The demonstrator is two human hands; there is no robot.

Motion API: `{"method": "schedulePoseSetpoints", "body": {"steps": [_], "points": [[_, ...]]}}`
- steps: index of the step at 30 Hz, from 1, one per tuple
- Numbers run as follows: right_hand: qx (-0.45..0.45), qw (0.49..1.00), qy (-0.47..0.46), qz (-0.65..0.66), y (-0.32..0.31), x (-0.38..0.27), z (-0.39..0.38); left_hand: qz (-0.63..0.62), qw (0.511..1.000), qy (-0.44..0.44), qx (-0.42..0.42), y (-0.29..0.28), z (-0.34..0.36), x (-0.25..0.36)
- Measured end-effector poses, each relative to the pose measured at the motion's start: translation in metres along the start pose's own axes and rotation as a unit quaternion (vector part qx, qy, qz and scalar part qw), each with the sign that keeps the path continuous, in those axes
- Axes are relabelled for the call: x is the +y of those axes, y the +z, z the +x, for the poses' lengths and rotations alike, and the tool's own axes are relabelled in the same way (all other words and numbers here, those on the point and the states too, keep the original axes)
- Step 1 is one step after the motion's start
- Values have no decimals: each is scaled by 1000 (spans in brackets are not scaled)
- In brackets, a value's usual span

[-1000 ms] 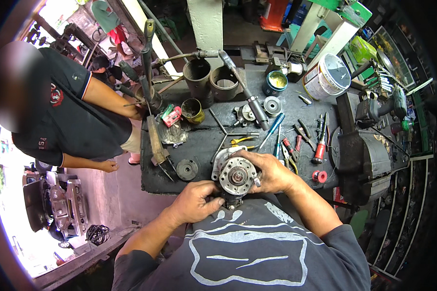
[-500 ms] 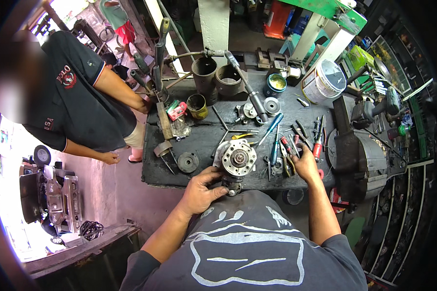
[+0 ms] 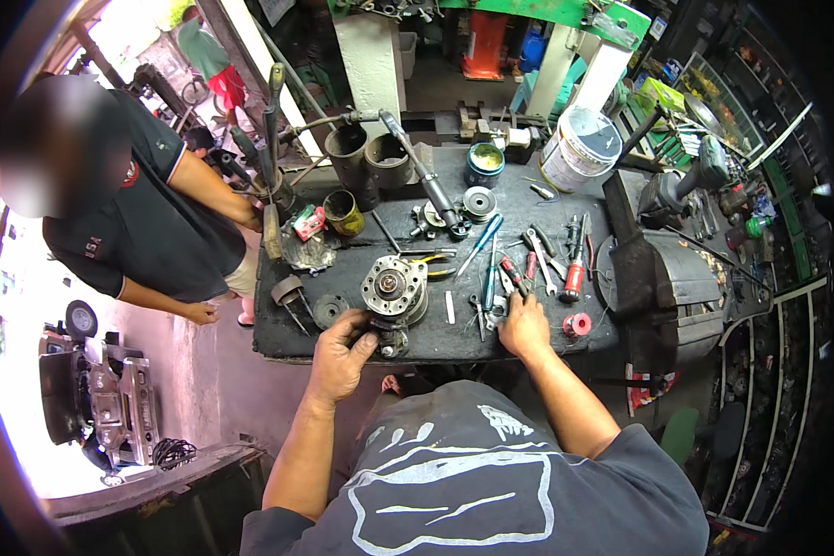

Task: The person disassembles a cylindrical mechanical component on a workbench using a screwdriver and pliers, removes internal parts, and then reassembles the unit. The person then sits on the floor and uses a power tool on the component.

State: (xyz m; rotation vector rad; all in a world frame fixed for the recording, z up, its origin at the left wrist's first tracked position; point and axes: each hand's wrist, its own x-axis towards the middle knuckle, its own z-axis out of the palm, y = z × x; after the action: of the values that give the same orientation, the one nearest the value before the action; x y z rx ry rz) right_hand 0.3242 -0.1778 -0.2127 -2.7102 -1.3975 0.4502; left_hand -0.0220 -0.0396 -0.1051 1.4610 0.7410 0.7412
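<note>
A round metal hub assembly (image 3: 389,287), with a drilled flange facing up, sits at the bench's front edge. My left hand (image 3: 341,357) grips its lower body from the left, fingers partly hidden. To the right, my right hand (image 3: 526,329) has bent fingers down among pliers (image 3: 511,274); what they hold is unclear. Around it lie a combination wrench (image 3: 541,259), screwdrivers (image 3: 491,248), a red-handled tool (image 3: 574,278) and a red spool (image 3: 576,324). A dark disc (image 3: 330,311) lies left of the hub.
A co-worker (image 3: 148,208) in a dark shirt stands left of the bench (image 3: 477,343). Metal cylinders (image 3: 347,148), a long pipe tool (image 3: 422,176) and a white bucket (image 3: 579,148) occupy the back. A bulky black housing (image 3: 676,287) and power tool (image 3: 676,195) fill the right end.
The hub assembly has gone from being held by both hands to resting on the bench. My right hand has let go of it and moved right, among the tools.
</note>
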Motion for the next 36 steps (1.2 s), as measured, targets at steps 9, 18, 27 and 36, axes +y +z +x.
{"method": "schedulePoseSetpoints", "body": {"steps": [9, 18, 27, 36], "points": [[-9, 999, -16, -43, 14, 18, 11, 362, 911, 74, -186, -32, 76, 17], [-96, 967, 90, 219, -72, 22, -43, 374, 817, 241, -366, -23, 143, 0], [-28, 988, -22, 149, -188, -65, -161, 324, 892, 236, -207, -25, 125, -44], [-213, 939, 53, 263, -219, -104, -165, 348, 907, 236, 14, 9, 102, -61]]}}
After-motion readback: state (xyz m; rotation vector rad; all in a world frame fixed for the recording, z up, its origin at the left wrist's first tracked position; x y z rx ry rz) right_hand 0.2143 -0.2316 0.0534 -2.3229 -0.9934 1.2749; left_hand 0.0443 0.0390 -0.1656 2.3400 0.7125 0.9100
